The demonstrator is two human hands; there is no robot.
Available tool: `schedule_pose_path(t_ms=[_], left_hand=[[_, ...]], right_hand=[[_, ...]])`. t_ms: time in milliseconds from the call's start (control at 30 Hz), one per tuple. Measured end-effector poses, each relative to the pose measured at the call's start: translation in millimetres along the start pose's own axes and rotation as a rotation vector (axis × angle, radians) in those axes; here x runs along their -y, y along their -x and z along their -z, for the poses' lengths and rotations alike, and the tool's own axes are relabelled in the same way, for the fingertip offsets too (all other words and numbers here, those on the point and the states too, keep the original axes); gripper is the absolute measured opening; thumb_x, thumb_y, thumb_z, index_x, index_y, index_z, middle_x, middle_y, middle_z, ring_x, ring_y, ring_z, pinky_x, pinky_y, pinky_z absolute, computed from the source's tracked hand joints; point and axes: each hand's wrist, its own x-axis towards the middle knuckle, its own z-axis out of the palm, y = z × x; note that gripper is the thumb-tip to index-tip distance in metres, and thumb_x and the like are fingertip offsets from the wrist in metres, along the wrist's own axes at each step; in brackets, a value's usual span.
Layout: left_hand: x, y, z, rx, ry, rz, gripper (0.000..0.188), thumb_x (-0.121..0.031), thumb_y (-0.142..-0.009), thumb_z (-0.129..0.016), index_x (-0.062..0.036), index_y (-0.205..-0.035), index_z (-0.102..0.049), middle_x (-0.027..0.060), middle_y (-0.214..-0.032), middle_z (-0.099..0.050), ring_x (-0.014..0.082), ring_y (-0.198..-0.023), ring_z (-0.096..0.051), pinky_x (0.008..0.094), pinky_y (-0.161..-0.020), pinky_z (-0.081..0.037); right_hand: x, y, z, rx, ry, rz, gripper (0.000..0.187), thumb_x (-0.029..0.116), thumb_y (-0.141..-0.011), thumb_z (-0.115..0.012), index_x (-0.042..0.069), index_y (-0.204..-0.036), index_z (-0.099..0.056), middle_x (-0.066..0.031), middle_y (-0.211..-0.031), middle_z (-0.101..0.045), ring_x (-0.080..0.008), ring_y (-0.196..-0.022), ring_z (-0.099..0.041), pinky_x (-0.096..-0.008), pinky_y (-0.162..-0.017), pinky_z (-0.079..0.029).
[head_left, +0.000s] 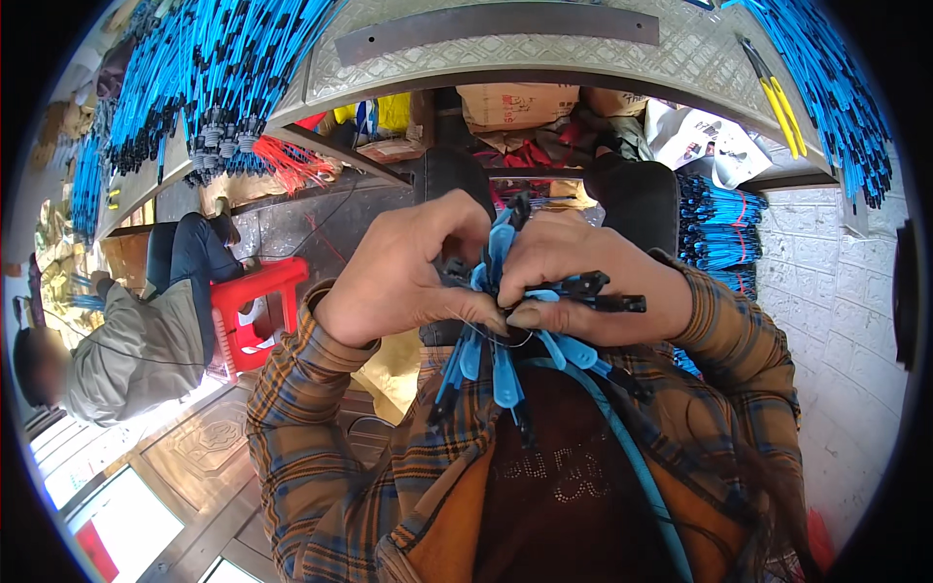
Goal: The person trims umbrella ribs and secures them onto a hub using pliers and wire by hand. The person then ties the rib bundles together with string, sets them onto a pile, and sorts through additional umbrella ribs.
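Observation:
Above my lap, both hands are closed around a bundle of blue cable pieces with black ends, which fan out in several directions. My left hand grips the bundle from the left, its thumb pressed inward. From the other side, my right hand holds it, with black tips sticking out past the fingers. The two thumb tips meet at the bundle's middle, where a thin wire loop shows. How the wire passes around the bundle is hidden by the fingers.
Large piles of blue cables lie on the table; another pile is at its right end. Yellow-handled pliers and a metal strip rest there. Tied bundles are below. A person sits by a red stool.

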Motion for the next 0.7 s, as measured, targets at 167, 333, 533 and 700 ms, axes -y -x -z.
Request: schedule_pose_path(t_ms=[167, 333, 533, 700], left_hand=[[17, 5, -5, 0.082, 0.271, -0.118, 0.030, -0.012, -0.062, -0.078, -0.0025, -0.080, -0.056, 0.0051, -0.076, -0.057, 0.0151, -0.070, -0.055, 0.0261, -0.063, -0.043], [23, 13, -14, 0.066, 0.416, -0.273, 0.024, -0.011, -0.066, -0.074, -0.0027, -0.083, -0.059, 0.0058, -0.077, -0.059, 0.0191, -0.068, -0.055, 0.0275, -0.063, -0.043], [17, 14, -20, -0.104, 0.274, -0.412, 0.018, -0.007, -0.069, -0.069, -0.0033, -0.085, -0.061, 0.0065, -0.077, -0.060, 0.0216, -0.068, -0.055, 0.0295, -0.063, -0.043], [13, 18, -28, -0.240, 0.172, -0.452, 0.015, -0.005, -0.070, -0.067, -0.0044, -0.083, -0.060, 0.0065, -0.076, -0.059, 0.0217, -0.067, -0.055, 0.0299, -0.061, -0.043]], right_hand=[[-11, 2, -6, -0.096, -0.042, 0.051, 0.017, 0.023, -0.081, -0.062, 0.008, -0.090, -0.058, -0.0056, -0.085, -0.055, -0.0220, -0.081, -0.051, -0.0339, -0.076, -0.038], [-14, 2, -12, -0.139, -0.069, 0.110, 0.019, 0.025, -0.082, -0.061, 0.008, -0.088, -0.057, -0.0056, -0.084, -0.055, -0.0223, -0.080, -0.051, -0.0336, -0.076, -0.038], [-15, 2, -10, -0.103, -0.119, -0.006, 0.022, 0.028, -0.082, -0.062, 0.007, -0.083, -0.055, -0.0067, -0.083, -0.054, -0.0213, -0.081, -0.050, -0.0343, -0.077, -0.038], [-16, 3, -11, -0.113, -0.136, -0.062, 0.028, 0.032, -0.081, -0.062, 0.005, -0.085, -0.055, -0.0080, -0.086, -0.055, -0.0210, -0.081, -0.050, -0.0350, -0.077, -0.038]])
